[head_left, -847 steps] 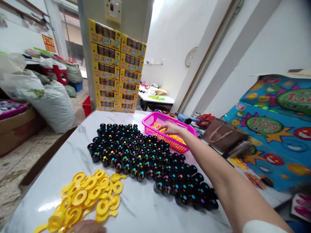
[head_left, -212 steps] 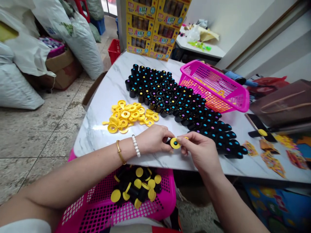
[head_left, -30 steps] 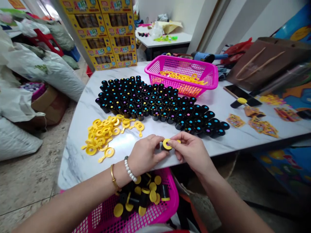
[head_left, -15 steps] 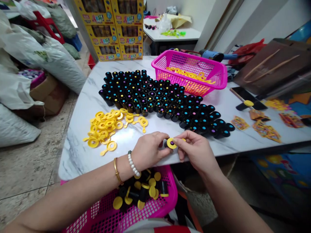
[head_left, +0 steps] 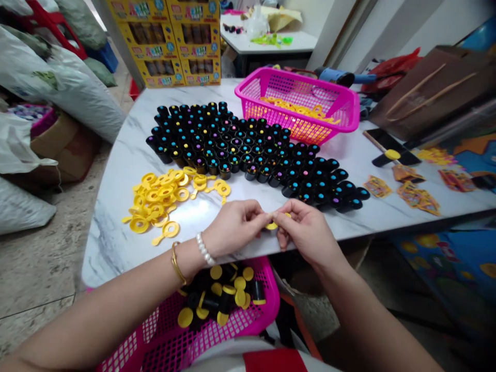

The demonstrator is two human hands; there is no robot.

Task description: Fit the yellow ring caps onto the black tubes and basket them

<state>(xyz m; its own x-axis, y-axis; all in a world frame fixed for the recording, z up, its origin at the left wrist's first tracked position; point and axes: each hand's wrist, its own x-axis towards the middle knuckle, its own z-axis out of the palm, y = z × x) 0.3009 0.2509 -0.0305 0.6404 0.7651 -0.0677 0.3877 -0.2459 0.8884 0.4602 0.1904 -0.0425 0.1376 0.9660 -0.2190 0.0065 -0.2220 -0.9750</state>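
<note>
Close together at the table's front edge, my left hand (head_left: 236, 227) and my right hand (head_left: 306, 227) are both closed around one small piece. A yellow ring cap (head_left: 272, 226) with a tab shows between the fingertips. My right hand pinches it, and my left thumb presses at its rim. The black tube in my left fingers is mostly hidden. Left of my hands lies a heap of yellow ring caps (head_left: 160, 194). Beyond them stand many upright black tubes (head_left: 232, 147) with coloured dots in their tops.
A pink basket (head_left: 248, 95) of yellow caps stands at the back. Below the table edge, another pink basket (head_left: 271, 310) holds capped black tubes (head_left: 227, 299). Yellow boxes (head_left: 163, 51) are stacked behind. Small packets (head_left: 418, 196) and a brown paper bag (head_left: 430, 98) are on the right.
My hands have come closer together, with both thumbs now over the yellow ring cap, which was more visible before. The camera view has shifted slightly.
</note>
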